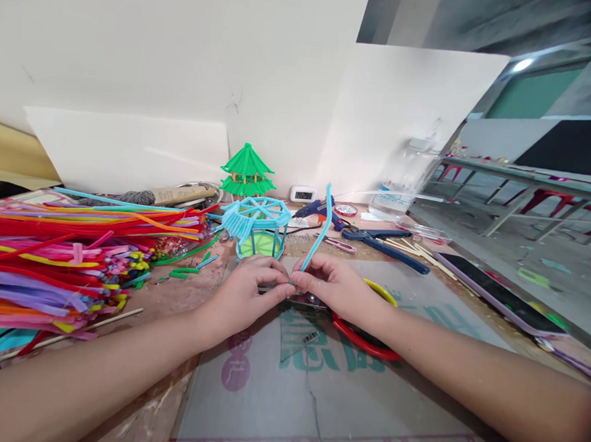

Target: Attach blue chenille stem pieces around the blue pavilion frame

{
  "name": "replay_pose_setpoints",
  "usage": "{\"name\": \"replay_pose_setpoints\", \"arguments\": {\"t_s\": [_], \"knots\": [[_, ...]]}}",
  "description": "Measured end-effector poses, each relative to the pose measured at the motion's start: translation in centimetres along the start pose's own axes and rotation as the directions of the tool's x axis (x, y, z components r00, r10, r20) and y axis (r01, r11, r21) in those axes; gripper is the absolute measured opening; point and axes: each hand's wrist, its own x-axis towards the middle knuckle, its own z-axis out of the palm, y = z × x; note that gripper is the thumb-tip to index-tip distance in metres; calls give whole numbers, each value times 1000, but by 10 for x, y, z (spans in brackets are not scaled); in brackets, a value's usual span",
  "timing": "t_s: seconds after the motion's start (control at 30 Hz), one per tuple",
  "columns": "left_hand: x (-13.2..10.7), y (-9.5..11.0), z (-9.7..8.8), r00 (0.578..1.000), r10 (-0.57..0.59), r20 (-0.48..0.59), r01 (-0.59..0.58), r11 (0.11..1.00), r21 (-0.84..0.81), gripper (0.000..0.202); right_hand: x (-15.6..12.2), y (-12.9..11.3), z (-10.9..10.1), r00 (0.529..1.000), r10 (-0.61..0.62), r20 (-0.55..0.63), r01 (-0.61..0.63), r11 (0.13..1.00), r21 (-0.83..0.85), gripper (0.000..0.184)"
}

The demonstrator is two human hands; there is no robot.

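Observation:
A light-blue pipe cleaner (320, 239) stands up from my fingers, its top bent slightly. My right hand (339, 289) pinches it near its lower end. My left hand (251, 292) is closed too, thumb and forefinger pressed together at that same end, the fingertips of both hands touching. Just behind my left hand stands a small blue pipe-cleaner pavilion (262, 209) with a green base; a fringe of blue strips covers part of its roof ring. Under my right hand lie scissors (368, 345) with red and yellow handles, their blades mostly hidden by my hands.
Bundles of coloured pipe cleaners (73, 261) fill the left side. At the back stand a green tiered roof (247, 168), a small digital clock (303, 194) and a glue gun (321, 211). Blue-handled pliers (389, 245), a phone (496, 293) and a clear bottle (403, 177) lie or stand rightward.

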Motion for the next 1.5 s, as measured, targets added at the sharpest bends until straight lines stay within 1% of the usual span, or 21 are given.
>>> {"name": "replay_pose_setpoints", "arguments": {"t_s": [0.17, 0.27, 0.47, 0.6, 0.73, 0.83, 0.97, 1.03, 1.17, 1.27, 1.43, 1.5], "knots": [[0, -2, 1, 1000, -21, 2, 21, 1000, -22, 21, 0, -1, -1, 1000, -26, -11, 25, 999, -32, 26], [0, -3, 2, 999, -32, -1, 32, 999, -42, 23, -1, -2, -1, 999, -40, 3, 40, 999, -13, 27], [1, -2, 1, 997, -79, -10, 78, 994, -71, 23, -1, -3, -2, 999, -47, -10, 47, 998, -31, 20], [1, -1, 1, 998, -59, 3, 59, 996, -61, 22, -1, -3, -1, 1000, -23, -21, 21, 997, -69, 23], [1, -2, 1, 999, -22, 43, 25, 997, -71, 21, -1, -3, 0, 999, -8, -38, 3, 993, -119, 23], [1, -1, -1, 997, -3, 71, 10, 995, -95, 29, 0, -4, 0, 999, 4, -44, -7, 997, -73, 25], [2, 1, -4, 995, -49, 87, 59, 992, -113, 33, 1, -2, 0, 999, 27, -43, -28, 999, -23, 29], [2, 1, -3, 994, -63, 91, 73, 991, -114, 32, 0, 0, 0, 999, 23, -44, -26, 998, -54, 29], [2, -1, -1, 996, -52, 76, 60, 992, -110, 22, 0, 3, -1, 999, -1, -45, -5, 991, -132, 26], [2, -1, 0, 996, -58, 70, 64, 993, -94, 20, 0, 3, -1, 1000, -1, -27, -2, 994, -105, 26], [2, 0, 0, 996, -75, 50, 79, 993, -86, 22, 0, -2, -1, 996, -79, -28, 78, 996, -34, 28], [3, 0, 0, 996, -74, 43, 78, 994, -81, 22, 0, -3, 0, 996, -86, -22, 86, 996, 9, 27]]}}
